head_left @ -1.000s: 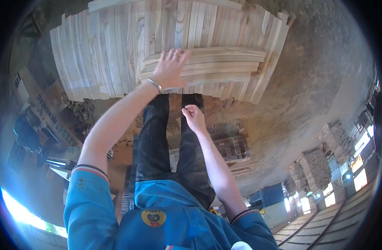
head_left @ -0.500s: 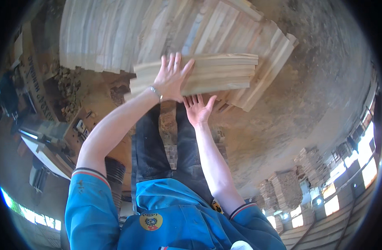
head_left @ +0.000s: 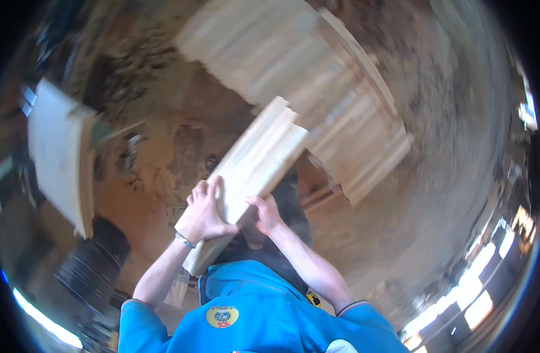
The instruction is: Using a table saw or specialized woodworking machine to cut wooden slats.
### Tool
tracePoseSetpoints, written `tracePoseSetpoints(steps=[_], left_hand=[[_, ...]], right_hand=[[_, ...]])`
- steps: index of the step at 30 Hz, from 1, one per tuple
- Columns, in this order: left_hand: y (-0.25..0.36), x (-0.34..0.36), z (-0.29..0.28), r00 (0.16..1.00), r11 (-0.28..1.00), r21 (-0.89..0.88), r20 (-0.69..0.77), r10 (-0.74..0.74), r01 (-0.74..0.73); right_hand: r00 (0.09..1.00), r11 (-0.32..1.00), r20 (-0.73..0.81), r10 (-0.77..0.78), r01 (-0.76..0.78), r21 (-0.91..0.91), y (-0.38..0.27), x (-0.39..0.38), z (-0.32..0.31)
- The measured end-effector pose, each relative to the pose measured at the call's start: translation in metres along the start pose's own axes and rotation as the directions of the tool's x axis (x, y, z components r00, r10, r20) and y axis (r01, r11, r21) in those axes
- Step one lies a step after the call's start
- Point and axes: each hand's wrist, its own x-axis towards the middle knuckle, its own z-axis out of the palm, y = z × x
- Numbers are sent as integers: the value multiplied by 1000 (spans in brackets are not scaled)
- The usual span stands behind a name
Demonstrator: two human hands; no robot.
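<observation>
A bundle of pale wooden boards is held diagonally in front of my body, clear of the larger layer of planks beyond it. My left hand, wearing a metal bracelet, grips the bundle's left side near its lower end, thumb spread across the wood. On the opposite side my right hand is closed on the bundle's edge, some fingers hidden beneath it. Motion blurs the surroundings.
Behind the bundle lies a wide stack of planks on the dusty floor. Rubble sits beyond at upper left. A pale panel stands at the left, above a black ribbed barrel.
The bundle has been lifted from the stack, drawn toward me and turned diagonally. Both hands have closed on it. My view has swung round, shifting the stack up and right.
</observation>
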Motion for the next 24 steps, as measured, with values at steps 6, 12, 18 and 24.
tracePoseSetpoints(steps=[6,12,18,24], left_hand=[[-102,-154,-66,919,963,-213,-388,70,-163],[-129,-243,-95,796,982,-180,-603,-59,-64],[-189,-235,-199,609,999,-10,-792,-34,43],[-295,-183,-274,721,983,53,-687,-90,173]], right_hand=[[981,986,193,9,23,-164,53,-100,145],[898,929,370,239,-100,-356,77,-111,205],[762,961,624,171,11,-277,94,-46,352],[946,957,316,77,19,-290,143,37,453]])
